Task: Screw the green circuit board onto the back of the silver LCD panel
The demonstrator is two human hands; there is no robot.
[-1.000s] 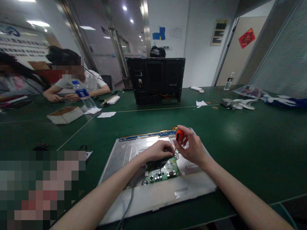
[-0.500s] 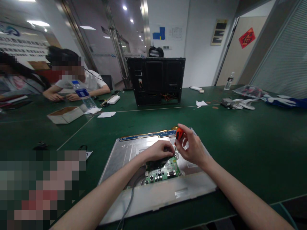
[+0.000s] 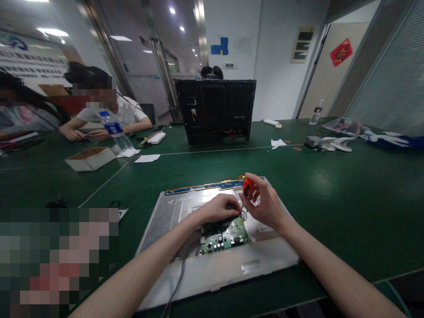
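Observation:
My right hand (image 3: 267, 205) grips an orange and black screwdriver (image 3: 247, 187) by its handle, held upright. Its thin shaft points down to the top right corner of a green circuit board (image 3: 225, 238). Beside the shaft's tip, my left hand (image 3: 222, 207) has its fingertips pinched together; whatever they hold is hidden. The board lies on the silvery metal back of a display panel (image 3: 212, 274). A grey cable (image 3: 181, 276) runs from the board's left side towards me. Along the panel's far edge is a blue circuit strip (image 3: 202, 186).
A black monitor housing (image 3: 217, 112) stands at the back of the green table (image 3: 357, 198). On the left are an open box (image 3: 91, 160), a tilted water bottle (image 3: 115, 130) and two seated people. Gloves (image 3: 334, 143) and another bottle (image 3: 317, 112) lie or stand at the right.
The screwdriver's handle has turned a little in my right fingers, which have shifted slightly. My left hand stays in place. The dark head behind the housing has moved slightly left.

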